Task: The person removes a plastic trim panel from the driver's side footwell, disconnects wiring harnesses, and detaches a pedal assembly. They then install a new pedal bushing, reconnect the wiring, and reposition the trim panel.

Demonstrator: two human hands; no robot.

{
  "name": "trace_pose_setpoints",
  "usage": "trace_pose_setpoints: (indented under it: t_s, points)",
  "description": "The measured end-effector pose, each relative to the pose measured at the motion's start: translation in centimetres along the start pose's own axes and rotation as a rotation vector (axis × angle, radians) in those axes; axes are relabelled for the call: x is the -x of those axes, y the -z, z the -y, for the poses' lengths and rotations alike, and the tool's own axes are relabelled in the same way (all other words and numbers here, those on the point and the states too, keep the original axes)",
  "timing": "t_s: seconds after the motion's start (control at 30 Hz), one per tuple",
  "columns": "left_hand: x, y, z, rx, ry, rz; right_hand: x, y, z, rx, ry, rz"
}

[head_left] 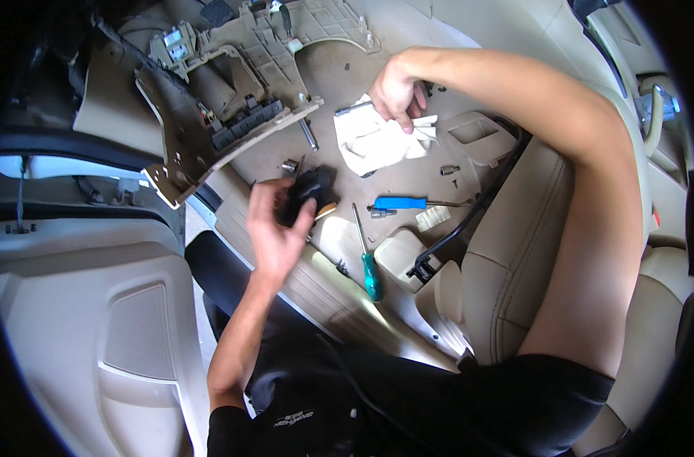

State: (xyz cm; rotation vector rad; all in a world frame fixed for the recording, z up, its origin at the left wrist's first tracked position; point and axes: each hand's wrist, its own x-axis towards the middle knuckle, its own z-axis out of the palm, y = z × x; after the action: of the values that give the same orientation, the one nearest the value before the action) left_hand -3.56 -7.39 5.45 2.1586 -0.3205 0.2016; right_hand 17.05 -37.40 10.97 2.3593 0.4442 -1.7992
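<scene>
My left hand [274, 236] is closed round a dark, rounded object [310, 190], low over the car floor by the door sill. Its exact kind is not clear, as my fingers cover part of it. My right hand [400, 91] reaches across from the right, its fingers curled down onto a crumpled white cloth [366, 148] and gripping its upper part. A thin dark rod [353, 108] lies along the cloth's upper edge. Between me and the cloth lie a blue-handled screwdriver [400, 202] and a green-handled screwdriver [371, 278].
A removed beige trim panel [316, 30] and a bracket with dark connectors [248, 122] fill the upper left. Metal sockets [449, 170] and a small screw [455, 183] lie on the floor. The seat [514, 251] borders the right, the opened door [95, 305] the left.
</scene>
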Motion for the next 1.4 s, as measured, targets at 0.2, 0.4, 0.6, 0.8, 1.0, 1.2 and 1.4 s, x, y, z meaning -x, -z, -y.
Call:
trace_pose_setpoints:
  t_s: [0.2,0.4,0.6,0.8,1.0,1.2,1.4]
  points:
    - [-7.5,0.6,1.3,0.945,0.339,-0.04,-0.1,2.7,-5.4,-0.056,0.031,-0.621]
    - [-9.5,2.0,-3.2,1.321,0.481,-0.205,1.9,3.6,-10.3,-0.198,-0.219,-0.583]
    - [-11.1,7.8,-9.1,1.352,0.505,-0.106,6.8,5.2,-13.8,-0.361,-0.416,-0.459]
    - [-11.7,12.0,-12.1,1.599,0.542,0.084,8.4,4.6,-15.4,-0.354,-0.472,-0.451]
    - [-10.9,14.3,-14.0,1.751,0.435,0.103,5.4,2.4,-12.6,-0.258,-0.417,-0.427]
    - [-10.2,14.8,-13.8,1.701,0.408,0.204,1.8,3.2,-2.5,0.341,-0.009,-0.835]
    - [-9.5,12.3,-11.7,1.794,0.557,0.135,-1.9,6.9,2.5,0.279,0.142,-1.197]
